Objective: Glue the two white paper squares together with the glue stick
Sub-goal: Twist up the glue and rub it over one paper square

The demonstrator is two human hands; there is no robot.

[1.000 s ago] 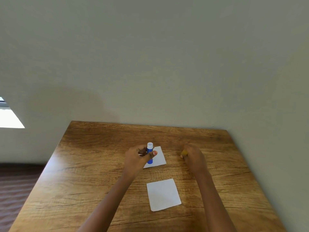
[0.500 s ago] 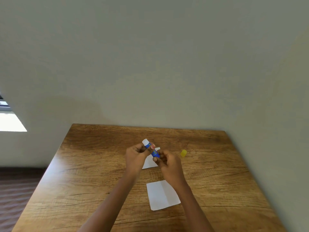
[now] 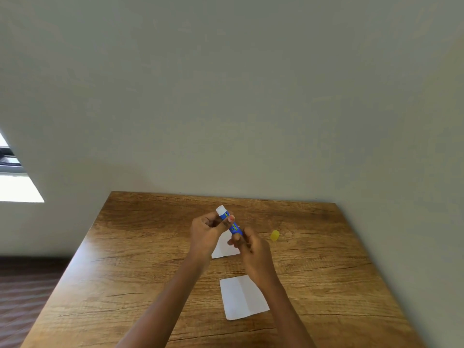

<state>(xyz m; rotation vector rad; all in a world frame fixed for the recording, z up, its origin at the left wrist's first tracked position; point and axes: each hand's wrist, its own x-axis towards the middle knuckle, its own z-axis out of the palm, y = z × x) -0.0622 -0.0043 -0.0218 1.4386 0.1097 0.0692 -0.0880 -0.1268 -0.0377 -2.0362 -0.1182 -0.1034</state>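
Cap (image 3: 274, 235) off; our left hand (image 3: 204, 234) and right hand (image 3: 254, 251) fingers (image 3: 227, 221) grip the glue stick (image 3: 235, 228). Paper squares (image 3: 242, 297) below it lie apart, seemingly unglued.

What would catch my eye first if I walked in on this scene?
The left hand and right hand meet above the middle of the wooden table, both holding a blue glue stick that is tilted with its white end up. A small yellow cap lies on the wood just right of them. The far paper square is partly hidden behind the hands. The near paper square lies closer to the person.
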